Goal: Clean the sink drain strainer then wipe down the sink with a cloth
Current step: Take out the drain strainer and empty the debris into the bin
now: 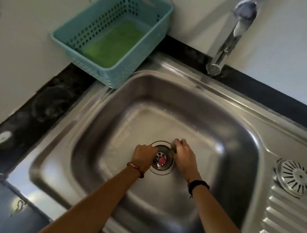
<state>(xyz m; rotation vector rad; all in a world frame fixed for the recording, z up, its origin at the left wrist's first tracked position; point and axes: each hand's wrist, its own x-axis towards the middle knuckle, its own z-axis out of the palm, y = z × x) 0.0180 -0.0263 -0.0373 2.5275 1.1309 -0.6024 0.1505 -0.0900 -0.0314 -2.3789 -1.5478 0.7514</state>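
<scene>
The steel sink (194, 119) fills the view, with its drain (162, 158) at the middle of the basin floor. Inside the drain sits the perforated strainer cup (159, 155) with a pink scrap (162, 160) and other bits in it. My left hand (144, 155) curls over the drain's left rim and its fingers grip the strainer's edge. My right hand (183, 155) is at the drain's right rim and pinches a small green scrubber (174, 150), mostly hidden under the fingers. A round slotted metal strainer cover (295, 176) lies on the drainboard at the right.
A teal perforated basket (155, 37) holding a green cloth (114, 43) stands on the black counter (40, 98) at the sink's back left corner. The chrome tap (226, 41) reaches over the back rim. The ribbed drainboard (287, 222) lies to the right.
</scene>
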